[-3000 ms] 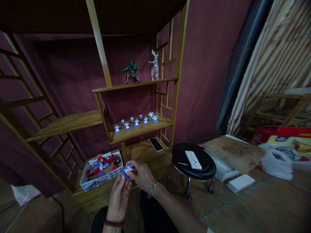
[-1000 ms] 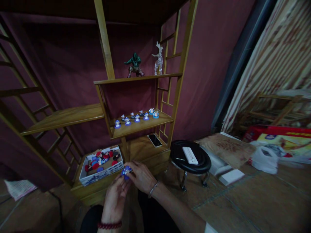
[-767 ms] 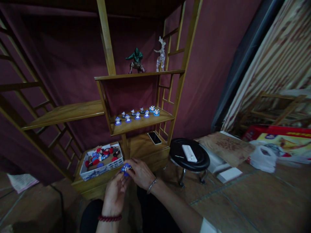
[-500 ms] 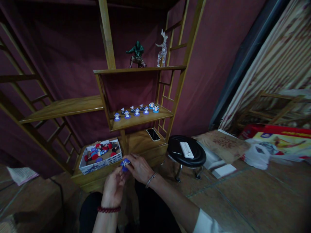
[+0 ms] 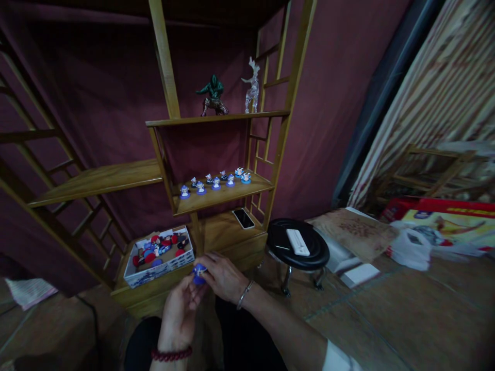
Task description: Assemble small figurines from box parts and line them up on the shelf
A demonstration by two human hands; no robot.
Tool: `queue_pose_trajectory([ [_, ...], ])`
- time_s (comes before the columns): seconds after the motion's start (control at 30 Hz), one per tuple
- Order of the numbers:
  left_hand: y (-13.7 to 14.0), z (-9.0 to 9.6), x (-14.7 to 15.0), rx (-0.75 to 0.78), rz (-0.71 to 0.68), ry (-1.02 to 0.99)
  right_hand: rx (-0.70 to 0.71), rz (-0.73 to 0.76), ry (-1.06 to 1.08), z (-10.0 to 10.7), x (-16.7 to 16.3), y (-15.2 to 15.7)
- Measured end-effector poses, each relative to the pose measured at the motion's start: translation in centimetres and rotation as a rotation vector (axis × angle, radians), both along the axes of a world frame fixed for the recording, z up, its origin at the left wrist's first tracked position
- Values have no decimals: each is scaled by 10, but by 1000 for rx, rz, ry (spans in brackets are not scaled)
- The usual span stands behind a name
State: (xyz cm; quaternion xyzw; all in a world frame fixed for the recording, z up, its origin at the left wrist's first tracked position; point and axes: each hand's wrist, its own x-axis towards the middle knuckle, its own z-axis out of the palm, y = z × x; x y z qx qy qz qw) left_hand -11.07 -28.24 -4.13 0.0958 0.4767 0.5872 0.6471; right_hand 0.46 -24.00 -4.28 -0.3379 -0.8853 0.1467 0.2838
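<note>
A small purple-and-white figurine [image 5: 199, 273] is held between my two hands, in front of the low cabinet. My right hand [image 5: 224, 278], with a silver bracelet at the wrist, pinches it from the right and above. From the lower left, my left hand [image 5: 180, 309] closes its fingers on the figurine's base; a red bead bracelet is on that wrist. Just left of my hands is a patterned white box [image 5: 162, 269] holding several red, blue and black figurines. On the shelf [image 5: 224, 198] above stand several little figurines, purple ones in the front row.
A phone [image 5: 243, 218] lies on the cabinet's lower surface. A black stool [image 5: 278, 242] at right bears a white oblong item [image 5: 297, 242]. Higher up stand a green crouching statue [image 5: 214, 95] and a clear deer statue [image 5: 252, 88]. A white plastic bag [image 5: 413, 252] is on the floor.
The view has tilted slightly, so the shelves appear lower. My hands still hold the purple figurine at nearly the same spot, and it has turned a little between the fingers.
</note>
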Motion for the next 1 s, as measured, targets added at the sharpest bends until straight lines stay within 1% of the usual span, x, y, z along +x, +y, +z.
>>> queue_pose_trajectory([
  [0.17,1,-3,2,34,-15,-26,-6,-28,-10,3,3,-1],
  [0.4,5,-7,0,70,-31,-56,-103,-64,163,-5,6,5],
  [0.6,6,-10,-3,49,-13,-90,-150,-112,230,-12,4,4],
  [0.77,7,-10,-2,44,-6,-86,-148,-122,237,-14,3,3],
  [1.0,9,-12,-1,26,-12,-76,-128,-107,159,-15,3,6],
])
